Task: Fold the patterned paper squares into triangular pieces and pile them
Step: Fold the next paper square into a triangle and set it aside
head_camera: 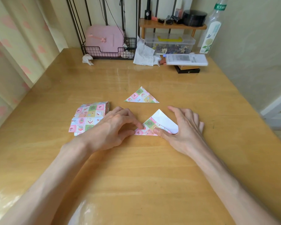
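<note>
A half-folded patterned paper lies on the wooden table between my hands, its white underside showing at the right. My left hand presses its left corner with a fingertip. My right hand pinches its right side, thumb on the lower edge. One finished triangular piece lies flat just beyond. A stack of unfolded patterned squares sits to the left, partly under my left hand.
At the back stand a black wire basket with a pink case, crumpled tissues, a clear plastic box, a small wooden shelf with cosmetics, a bottle and a flat white package. A curtain hangs at left.
</note>
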`<state>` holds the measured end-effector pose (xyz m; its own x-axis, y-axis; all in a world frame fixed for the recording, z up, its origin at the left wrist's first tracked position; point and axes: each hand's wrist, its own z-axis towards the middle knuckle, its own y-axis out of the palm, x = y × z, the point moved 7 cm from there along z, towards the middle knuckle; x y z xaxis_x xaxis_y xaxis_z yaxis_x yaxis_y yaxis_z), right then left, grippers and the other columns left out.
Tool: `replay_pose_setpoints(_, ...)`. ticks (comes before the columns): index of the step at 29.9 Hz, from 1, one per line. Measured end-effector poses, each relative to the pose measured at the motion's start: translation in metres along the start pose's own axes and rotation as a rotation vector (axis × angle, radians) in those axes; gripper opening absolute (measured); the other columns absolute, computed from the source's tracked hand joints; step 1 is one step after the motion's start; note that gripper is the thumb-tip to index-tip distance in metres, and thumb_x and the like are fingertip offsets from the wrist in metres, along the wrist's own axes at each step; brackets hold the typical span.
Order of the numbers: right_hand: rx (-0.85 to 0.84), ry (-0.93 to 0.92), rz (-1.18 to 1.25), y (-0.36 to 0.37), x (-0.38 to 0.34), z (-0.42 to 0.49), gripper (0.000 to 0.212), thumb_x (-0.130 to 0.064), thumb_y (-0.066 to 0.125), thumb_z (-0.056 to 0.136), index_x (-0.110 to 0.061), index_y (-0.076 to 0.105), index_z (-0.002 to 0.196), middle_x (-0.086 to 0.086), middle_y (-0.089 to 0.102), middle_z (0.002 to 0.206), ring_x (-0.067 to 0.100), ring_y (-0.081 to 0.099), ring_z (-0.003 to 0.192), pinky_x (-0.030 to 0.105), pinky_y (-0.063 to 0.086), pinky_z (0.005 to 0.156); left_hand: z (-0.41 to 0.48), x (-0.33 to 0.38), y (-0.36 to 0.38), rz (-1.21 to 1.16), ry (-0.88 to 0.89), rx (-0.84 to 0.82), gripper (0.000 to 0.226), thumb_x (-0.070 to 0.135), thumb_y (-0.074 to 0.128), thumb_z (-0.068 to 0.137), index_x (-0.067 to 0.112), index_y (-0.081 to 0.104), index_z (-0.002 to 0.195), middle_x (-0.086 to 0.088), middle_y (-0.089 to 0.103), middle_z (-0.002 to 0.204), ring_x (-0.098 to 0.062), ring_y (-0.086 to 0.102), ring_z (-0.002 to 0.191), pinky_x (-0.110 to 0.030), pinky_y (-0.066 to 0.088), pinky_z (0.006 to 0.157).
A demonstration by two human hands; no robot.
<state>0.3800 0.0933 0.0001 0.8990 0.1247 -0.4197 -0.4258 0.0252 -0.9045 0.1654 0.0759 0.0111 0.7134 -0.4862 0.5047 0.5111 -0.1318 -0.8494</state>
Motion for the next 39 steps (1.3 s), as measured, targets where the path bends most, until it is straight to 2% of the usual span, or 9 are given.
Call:
replay_pose_setpoints(9,-0.041,0.043,-0.019,-0.005,0.008,-0.001,0.101,-0.08,0.063,0.074,-0.039,0.022,0.157,-0.004,0.027,0.149,0.015,0.014,0.143,0.036,0.017,0.109,0.001,0.0,0.0,-0.005,-0.006,-0.002,0.033,0.02,0.07,0.095,0.045,0.068,0.116,0.022,0.053,0.111,-0.008,0.044,0.111,-0.03,0.038,0.102)
replay_pose_setpoints(15,-0.136,0.127,-0.048,-0.007,0.016,0.003,0.121,-0.084,0.063,0.07,-0.034,0.001,0.161,0.0,0.012,0.158,0.017,-0.002,0.153,0.042,0.007,0.121,0.0,0.0,0.0,-0.009,-0.012,-0.006,0.032,0.02,0.07,0.095,0.044,0.068,0.116,0.02,0.054,0.112,-0.011,0.046,0.112,-0.033,0.039,0.104)
replay_pose_setpoints(19,-0.182,0.15,-0.029,-0.005,0.019,0.004,0.123,-0.083,0.064,0.07,-0.033,-0.002,0.162,0.0,0.008,0.162,0.016,-0.007,0.154,0.041,0.001,0.123,0.0,0.0,-0.001,-0.016,-0.013,-0.004,0.033,0.02,0.07,0.095,0.044,0.069,0.116,0.02,0.054,0.112,-0.01,0.045,0.112,-0.033,0.038,0.104)
replay_pose_setpoints(23,-0.174,0.172,0.019,-0.011,0.021,0.006,0.124,-0.076,0.072,0.071,-0.035,-0.003,0.162,0.001,0.006,0.164,0.015,-0.003,0.154,0.038,0.003,0.123,0.0,0.0,-0.001,-0.018,-0.012,-0.014,0.033,0.02,0.069,0.095,0.045,0.068,0.117,0.02,0.053,0.112,-0.009,0.044,0.113,-0.033,0.039,0.105)
replay_pose_setpoints(31,-0.192,0.167,0.03,-0.012,0.024,0.006,0.123,-0.073,0.074,0.072,-0.039,-0.004,0.161,-0.003,-0.007,0.167,0.016,-0.007,0.155,0.041,0.004,0.124,0.0,0.001,-0.001,-0.027,-0.02,-0.014,0.034,0.018,0.069,0.095,0.044,0.069,0.117,0.02,0.053,0.112,-0.009,0.045,0.112,-0.03,0.038,0.104)
replay_pose_setpoints(34,-0.176,0.131,0.012,-0.012,0.02,0.006,0.113,-0.07,0.076,0.073,-0.041,0.011,0.16,-0.003,0.002,0.166,0.016,-0.005,0.155,0.043,0.008,0.122,-0.001,0.003,-0.001,-0.027,-0.023,-0.019,0.034,0.018,0.068,0.096,0.043,0.068,0.118,0.02,0.053,0.112,-0.009,0.044,0.114,-0.03,0.038,0.105)
replay_pose_setpoints(36,-0.067,0.099,0.1,-0.021,0.016,0.007,0.089,-0.06,0.08,0.075,-0.044,0.036,0.151,-0.006,0.028,0.155,0.016,0.015,0.149,0.037,0.018,0.115,-0.001,0.004,-0.002,-0.018,-0.021,-0.013,0.033,0.018,0.068,0.096,0.043,0.069,0.118,0.02,0.053,0.112,-0.009,0.045,0.115,-0.03,0.038,0.106)
replay_pose_setpoints(38,0.134,0.012,0.238,-0.036,0.008,0.006,0.05,-0.038,0.083,0.08,-0.042,0.061,0.125,-0.01,0.056,0.12,0.015,0.045,0.123,0.031,0.033,0.1,-0.001,0.005,-0.002,-0.01,-0.024,-0.008,0.031,0.019,0.067,0.096,0.042,0.069,0.117,0.019,0.054,0.112,-0.009,0.045,0.115,-0.029,0.037,0.105)
replay_pose_setpoints(39,0.197,-0.026,0.31,-0.04,0.003,0.005,0.035,-0.027,0.082,0.081,-0.038,0.067,0.111,-0.013,0.061,0.1,0.011,0.054,0.106,0.028,0.039,0.089,-0.001,0.006,-0.002,-0.011,-0.025,-0.009,0.03,0.02,0.067,0.096,0.042,0.069,0.117,0.019,0.054,0.112,-0.01,0.045,0.115,-0.029,0.037,0.105)
